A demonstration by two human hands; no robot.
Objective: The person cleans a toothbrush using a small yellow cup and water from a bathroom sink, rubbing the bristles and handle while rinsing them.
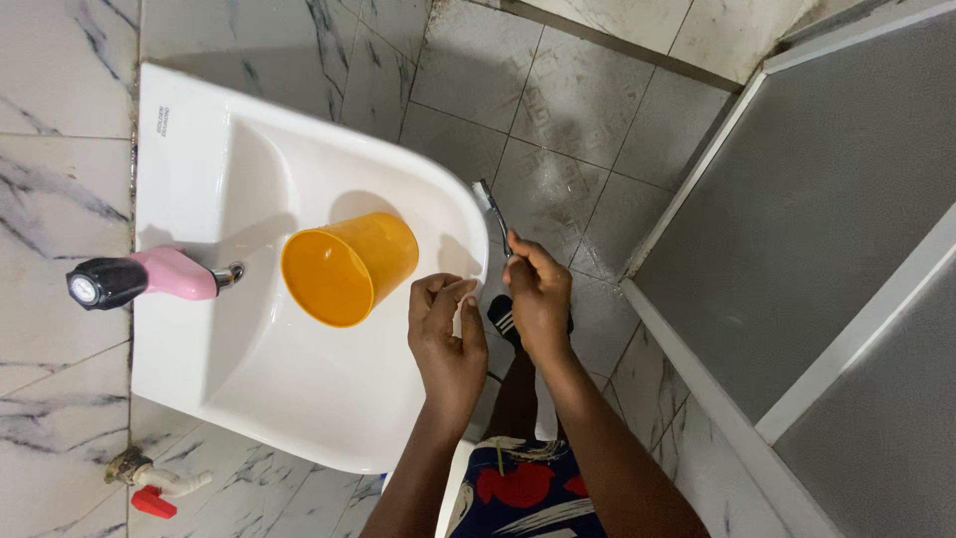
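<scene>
Overhead, head view, looking down at a white washbasin fixed to a marble-tiled wall.

Right hand: fingers curled and pressed together around the handle of a toothbrush, pinching it near the lower end. The brush's long axis runs from the fist toward about 11 o'clock, and the head end sits just past the basin's curved front rim, over the floor tiles rather than over the bowl. I cannot tell which way the bristles face.

Left hand: fingers bent inward and bunched, tips close to the thumb, hovering at the basin's front edge. It may be pinching something small, but this is not resolvable. It lies at roughly 8 o'clock from the right hand, near it but not touching.

Orange plastic cup: lying tilted inside the bowl, mouth open toward the camera, at about 10 o'clock from the left hand. The left hand is clearly the nearer of the two to it; the right is further off, on the far side of the rim.

Tap: pink body, black knob, at 9 o'clock from the cup, spout pointing at the bowl.

Also in view: a small wall valve with a red handle below the basin, and a grey framed door panel at 3 o'clock.
</scene>
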